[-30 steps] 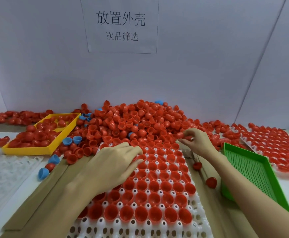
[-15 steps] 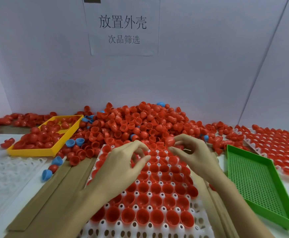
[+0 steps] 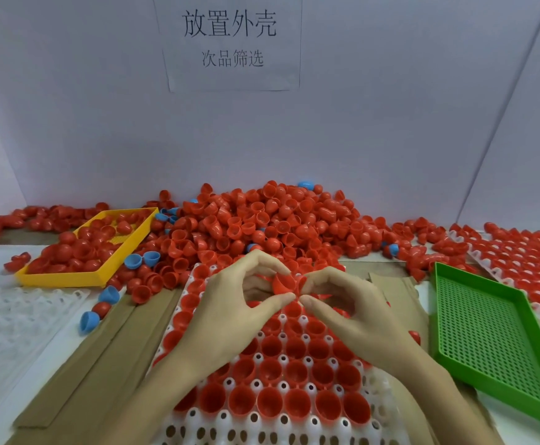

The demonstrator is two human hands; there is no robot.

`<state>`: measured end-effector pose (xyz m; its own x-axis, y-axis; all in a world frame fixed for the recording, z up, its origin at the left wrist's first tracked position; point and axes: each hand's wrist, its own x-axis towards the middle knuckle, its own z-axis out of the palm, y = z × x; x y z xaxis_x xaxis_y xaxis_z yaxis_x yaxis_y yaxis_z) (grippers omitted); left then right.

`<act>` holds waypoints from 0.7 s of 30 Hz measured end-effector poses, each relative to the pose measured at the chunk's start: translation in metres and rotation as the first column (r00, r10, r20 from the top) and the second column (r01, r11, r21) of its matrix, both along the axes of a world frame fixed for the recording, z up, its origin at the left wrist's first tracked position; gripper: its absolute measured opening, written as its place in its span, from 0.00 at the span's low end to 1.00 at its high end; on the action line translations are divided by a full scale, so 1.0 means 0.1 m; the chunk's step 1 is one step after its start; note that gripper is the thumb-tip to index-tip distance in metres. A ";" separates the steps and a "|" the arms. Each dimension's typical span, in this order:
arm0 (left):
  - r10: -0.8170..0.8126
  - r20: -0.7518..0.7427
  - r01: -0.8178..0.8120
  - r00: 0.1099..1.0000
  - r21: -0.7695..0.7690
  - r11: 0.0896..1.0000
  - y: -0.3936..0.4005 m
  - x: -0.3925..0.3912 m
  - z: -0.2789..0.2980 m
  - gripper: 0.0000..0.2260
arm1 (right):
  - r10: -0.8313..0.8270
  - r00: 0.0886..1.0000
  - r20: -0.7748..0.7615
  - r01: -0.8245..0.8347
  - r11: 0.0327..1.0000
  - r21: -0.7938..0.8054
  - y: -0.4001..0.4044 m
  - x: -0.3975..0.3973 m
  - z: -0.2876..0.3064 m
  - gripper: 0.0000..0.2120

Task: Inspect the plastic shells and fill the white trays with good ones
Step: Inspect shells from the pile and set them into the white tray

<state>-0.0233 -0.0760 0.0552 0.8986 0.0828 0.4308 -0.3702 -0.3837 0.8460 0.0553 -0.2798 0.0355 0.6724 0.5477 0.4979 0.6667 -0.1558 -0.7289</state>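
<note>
Red shell (image 3: 284, 283) pinched between both grips, left hand (image 3: 230, 311) and right hand (image 3: 347, 311), directly above white tray (image 3: 378, 390), unfilled sockets toward the wrists.

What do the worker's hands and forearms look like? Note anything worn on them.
Both are bare: the left hand and right hand have no gloves, rings or watch visible, and no sleeves cover the forearms as far as the frame shows.

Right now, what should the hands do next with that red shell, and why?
Probably turn the red shell for a quick look, then set it, if good, into a free pocket of the white tray. The left hand and right hand pinch it together just above the tray, whose nearest rows show bare pockets.
</note>
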 end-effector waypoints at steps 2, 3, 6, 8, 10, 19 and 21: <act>-0.002 0.046 0.001 0.999 0.013 1.000 -0.01 -0.01 0.01 0.13 | 0.007 1.000 -0.019 -0.007 1.000 0.018 -0.01 -0.01 0.02 0.04; 0.000 0.069 -0.001 0.998 0.021 1.000 -0.02 -0.02 0.01 0.14 | 0.007 0.999 -0.035 -0.006 0.999 0.036 -0.01 -0.02 0.03 0.04; 0.021 0.184 -0.047 0.983 0.136 0.990 -0.06 -0.04 0.00 0.22 | 0.010 0.993 -0.120 0.000 0.996 0.087 0.02 -0.07 0.08 0.06; 0.006 0.260 -0.068 0.966 0.231 0.971 -0.09 -0.05 0.00 0.26 | 0.016 0.987 -0.161 0.000 0.995 0.102 0.02 -0.09 0.09 0.08; -0.016 0.311 -0.090 0.950 0.324 0.942 -0.09 -0.06 0.00 0.27 | 0.020 0.981 -0.194 0.001 0.994 0.108 0.02 -0.10 0.09 0.08; -0.087 0.384 -0.199 0.919 0.643 0.739 -0.10 -0.15 0.08 0.25 | -0.006 0.981 -0.196 -0.037 0.975 -0.217 -0.39 -0.14 0.42 0.04; -0.071 0.386 -0.219 0.920 0.656 0.722 -0.09 -0.16 0.11 0.21 | 0.003 0.984 -0.176 -0.067 0.931 -0.358 -0.60 -0.23 0.44 0.02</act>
